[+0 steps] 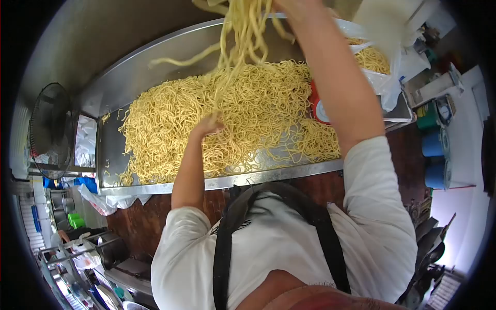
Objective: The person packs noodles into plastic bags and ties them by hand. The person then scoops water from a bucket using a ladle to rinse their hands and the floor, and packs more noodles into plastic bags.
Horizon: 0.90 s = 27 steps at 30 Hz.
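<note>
Yellow noodles (175, 119) lie in a wide, loose heap across a metal tray. My left hand (209, 125) is at the middle of the heap, its fingers slightly blurred and apart, touching the noodles. High at the top edge, my right hand (289, 5) is partly cut off by the frame and grips a raised bunch of noodles (245, 31). Long strands hang from it down toward the heap near my left hand. A smaller clump of noodles (318, 142) sits at the tray's right, beside a red scale (319, 111) partly hidden by my right arm.
The tray's metal rim (222, 182) runs close in front of my body. Plastic bags with noodles (373, 59) stand at the upper right. A fan (50, 129) is at the far left, and blue containers (436, 173) are at the right.
</note>
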Tool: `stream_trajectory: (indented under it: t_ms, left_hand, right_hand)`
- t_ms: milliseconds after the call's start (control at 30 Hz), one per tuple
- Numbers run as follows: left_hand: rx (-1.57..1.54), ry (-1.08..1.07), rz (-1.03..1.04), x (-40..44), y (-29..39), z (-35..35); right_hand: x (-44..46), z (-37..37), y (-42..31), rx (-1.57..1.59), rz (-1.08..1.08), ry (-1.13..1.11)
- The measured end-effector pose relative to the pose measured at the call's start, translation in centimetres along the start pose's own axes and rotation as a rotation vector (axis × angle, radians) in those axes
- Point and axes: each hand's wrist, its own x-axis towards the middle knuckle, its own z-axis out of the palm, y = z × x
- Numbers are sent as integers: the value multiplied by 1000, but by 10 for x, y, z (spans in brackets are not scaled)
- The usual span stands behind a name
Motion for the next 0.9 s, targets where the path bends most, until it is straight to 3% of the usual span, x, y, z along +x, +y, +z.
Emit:
stream_trajectory:
  t_ms: [33, 100, 200, 300, 333, 367, 400, 433, 467, 533, 633, 667, 733, 833, 867, 900]
  left_hand:
    - [-273, 103, 53, -22, 25, -32]
    - [-590, 92, 24, -57, 63, -84]
    - [-637, 495, 612, -46, 118, -74]
    - [-345, 259, 475, -16, 136, -28]
    - [-288, 224, 450, 3, 121, -11]
    - [-435, 86, 332, 26, 90, 0]
    - [-579, -55, 217, 42, 68, 1]
    - [-620, -32, 204, 38, 64, -8]
    - [-659, -7, 196, 27, 61, -15]
    - [-580, 92, 172, 1, 76, -29]
    - [-369, 113, 334, -27, 131, -37]
    - [-301, 132, 391, -44, 154, -41]
    - [-67, -79, 577, -52, 174, -51]
    - [-300, 291, 906, -75, 169, -65]
    - [-448, 486, 938, -68, 156, -66]
    - [-510, 536, 895, -63, 147, -60]
  right_hand:
    - [-17, -10, 22, 68, 54, -50]
    - [-53, -23, 73, 165, 177, -57]
    - [-95, -23, 155, 202, 347, 114]
    - [-115, -4, 135, 228, 340, 177]
    - [-120, -22, 144, 230, 448, 332]
    - [-124, -47, 158, 226, 555, 480]
    - [-135, -55, 148, 31, 483, 489]
    - [-153, -63, 136, -160, 399, 496]
    - [-166, -84, 140, -274, 450, 435]
    - [-205, -86, 148, -60, 495, 360]
    - [-256, -67, 166, 121, 623, 235]
    - [-264, -53, 172, 45, 643, 189]
    - [-262, -32, 178, -172, 631, 134]
    - [-241, -18, 176, -313, 573, 114]
    - [-231, -13, 171, -299, 560, 126]
    - [-222, -8, 164, -210, 562, 149]
